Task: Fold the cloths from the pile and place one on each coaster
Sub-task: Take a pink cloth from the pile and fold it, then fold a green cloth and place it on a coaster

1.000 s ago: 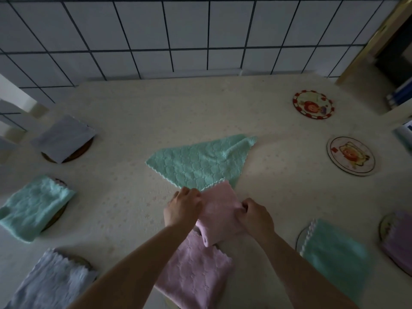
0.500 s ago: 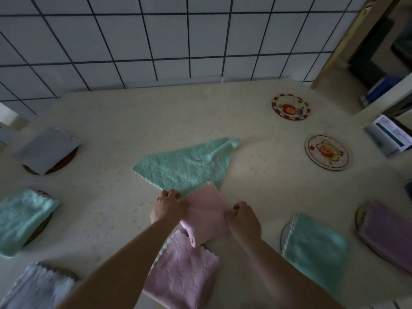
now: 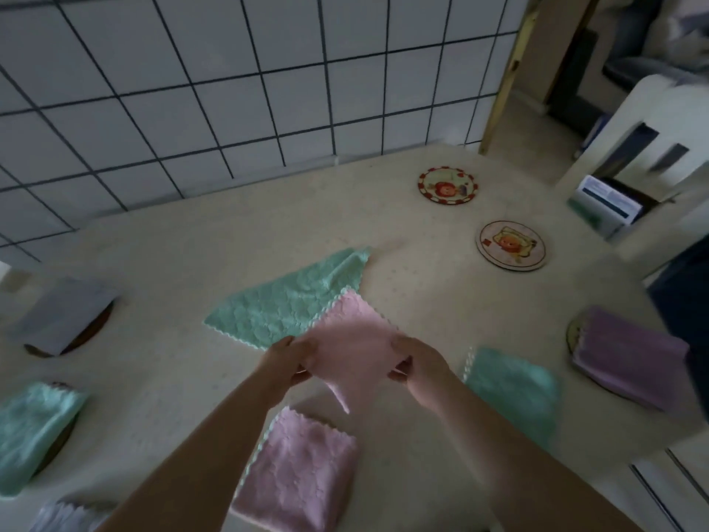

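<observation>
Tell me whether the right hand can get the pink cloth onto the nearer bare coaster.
Probably yes: the right hand grips the pink cloth, and bare table lies between it and the nearer bare coaster.

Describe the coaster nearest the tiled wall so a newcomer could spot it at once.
Start at the tiled wall and drop to the far right corner of the cream table. Two bare round coasters lie there; the one meant is farther back. Its red-and-white checked rim sets it apart from the plain-rimmed coaster nearer the person.

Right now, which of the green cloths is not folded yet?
The green cloth spread flat at the table's middle, beyond the hands. The other two, near left and near right, are folded squares.
</observation>
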